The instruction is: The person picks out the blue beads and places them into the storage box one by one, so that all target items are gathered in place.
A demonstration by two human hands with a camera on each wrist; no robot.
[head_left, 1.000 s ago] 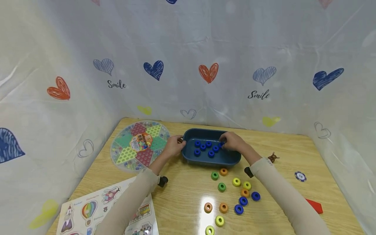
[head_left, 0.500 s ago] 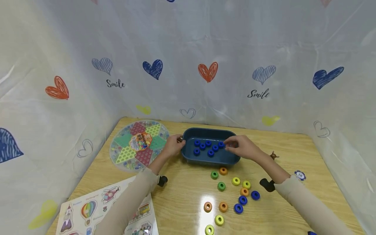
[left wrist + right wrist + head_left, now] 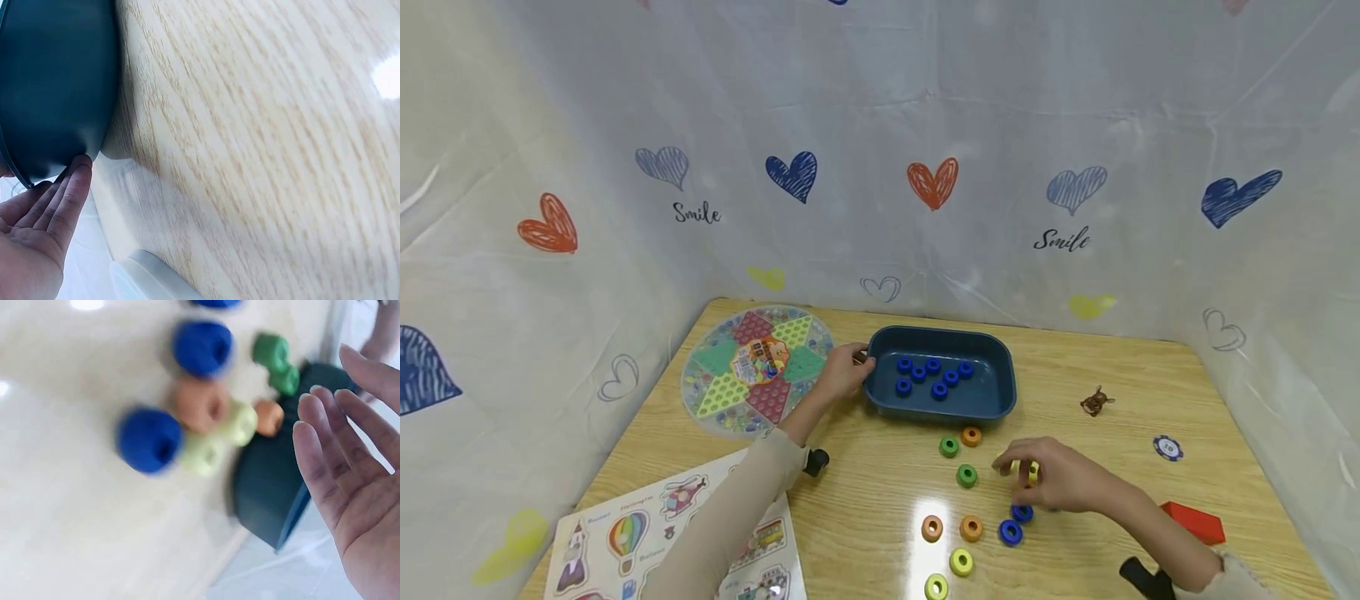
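My left hand point(image 3: 845, 371) pinches the left rim of a dark blue plastic tub point(image 3: 988, 396), its fingers flat along the outer wall in the left wrist view. Several blue rings point(image 3: 939, 390) lie on the tub's floor. Over the loose rings in front of the tub hovers my right hand point(image 3: 1060, 477), fingers spread and slightly bent, holding nothing in the right wrist view. It hides some rings in the head view. Around it lie blue rings point(image 3: 1011, 532), green rings point(image 3: 967, 476), orange rings point(image 3: 972, 528) and yellow rings point(image 3: 961, 562).
A round Chinese checkers board point(image 3: 722, 396) lies left of the tub, and a picture puzzle board point(image 3: 647, 500) at the front left. To the right are a small brown animal figure point(image 3: 1096, 402), a poker chip point(image 3: 1168, 447) and a red block point(image 3: 1193, 522). A printed curtain point(image 3: 865, 242) stands behind.
My right hand has let go of a blue ring inside the tub, then moved out, toward me and right, over the loose rings. The left hand has stayed on the rim.
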